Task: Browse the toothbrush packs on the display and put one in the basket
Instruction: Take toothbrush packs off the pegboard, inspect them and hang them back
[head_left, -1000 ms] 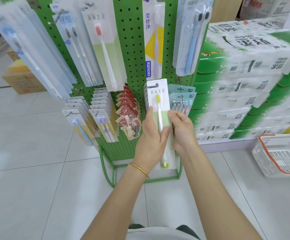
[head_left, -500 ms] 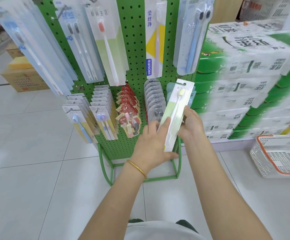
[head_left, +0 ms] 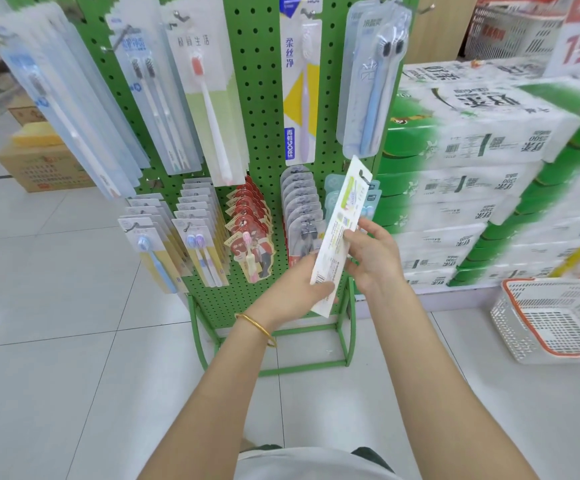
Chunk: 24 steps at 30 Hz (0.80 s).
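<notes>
Head view. Since half a second earlier, the flat white-and-green card toothbrush pack [head_left: 336,237] had been turned printed back up, just in front of the green pegboard display stand [head_left: 264,116]. Left hand [head_left: 295,289] gripped its lower end and right hand [head_left: 373,258] pinched its middle. Browsing and picking looked done, with placing left. White lattice plastic basket with orange rim [head_left: 517,327], on the floor right of the stand: no pack visible inside.

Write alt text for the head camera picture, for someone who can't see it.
A left hand and a right hand hold a white-and-green toothbrush pack, tilted with its printed back showing, before a green pegboard display hung with other packs. A white basket with an orange rim sits on the tiled floor at right, beside stacked green-and-white packs.
</notes>
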Each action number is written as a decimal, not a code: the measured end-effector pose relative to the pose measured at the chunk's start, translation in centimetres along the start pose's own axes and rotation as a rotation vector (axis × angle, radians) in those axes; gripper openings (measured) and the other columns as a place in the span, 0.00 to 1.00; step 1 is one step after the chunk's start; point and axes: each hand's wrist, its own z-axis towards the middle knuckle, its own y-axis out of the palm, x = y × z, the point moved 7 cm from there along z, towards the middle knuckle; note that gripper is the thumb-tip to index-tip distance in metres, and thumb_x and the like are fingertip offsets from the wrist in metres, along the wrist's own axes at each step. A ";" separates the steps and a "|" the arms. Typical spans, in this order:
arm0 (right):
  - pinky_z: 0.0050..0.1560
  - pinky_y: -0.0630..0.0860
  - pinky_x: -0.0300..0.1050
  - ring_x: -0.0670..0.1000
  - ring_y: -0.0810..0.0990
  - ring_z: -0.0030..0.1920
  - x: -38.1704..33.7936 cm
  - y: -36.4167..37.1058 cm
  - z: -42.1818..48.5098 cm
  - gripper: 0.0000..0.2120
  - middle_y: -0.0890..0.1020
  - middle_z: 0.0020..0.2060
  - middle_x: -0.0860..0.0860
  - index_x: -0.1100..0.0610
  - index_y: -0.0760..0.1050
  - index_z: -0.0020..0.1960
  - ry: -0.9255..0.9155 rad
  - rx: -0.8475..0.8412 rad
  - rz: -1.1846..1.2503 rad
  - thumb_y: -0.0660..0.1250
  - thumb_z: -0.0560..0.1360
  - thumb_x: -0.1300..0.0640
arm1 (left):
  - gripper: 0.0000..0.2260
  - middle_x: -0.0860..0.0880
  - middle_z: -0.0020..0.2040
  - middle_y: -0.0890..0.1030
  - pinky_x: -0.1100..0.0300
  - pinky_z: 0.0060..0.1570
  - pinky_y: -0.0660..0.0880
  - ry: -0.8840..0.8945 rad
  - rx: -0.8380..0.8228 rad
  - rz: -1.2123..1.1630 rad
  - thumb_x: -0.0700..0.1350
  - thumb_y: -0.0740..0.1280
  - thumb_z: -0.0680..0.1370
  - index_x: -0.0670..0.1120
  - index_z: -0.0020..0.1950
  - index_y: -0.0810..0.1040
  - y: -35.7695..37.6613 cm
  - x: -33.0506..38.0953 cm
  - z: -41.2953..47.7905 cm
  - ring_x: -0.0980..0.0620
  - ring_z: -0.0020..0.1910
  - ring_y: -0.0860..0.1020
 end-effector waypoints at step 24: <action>0.58 0.75 0.55 0.56 0.79 0.54 1.1 5.4 -2.7 0.34 0.81 0.55 0.57 0.59 0.74 0.63 0.136 -0.789 -0.189 0.80 0.61 0.48 | 0.05 0.50 0.33 0.79 0.58 0.36 0.76 0.116 0.415 -0.822 0.40 0.61 0.80 0.44 0.45 0.73 -9.8 5.9 1.1 0.52 0.34 0.79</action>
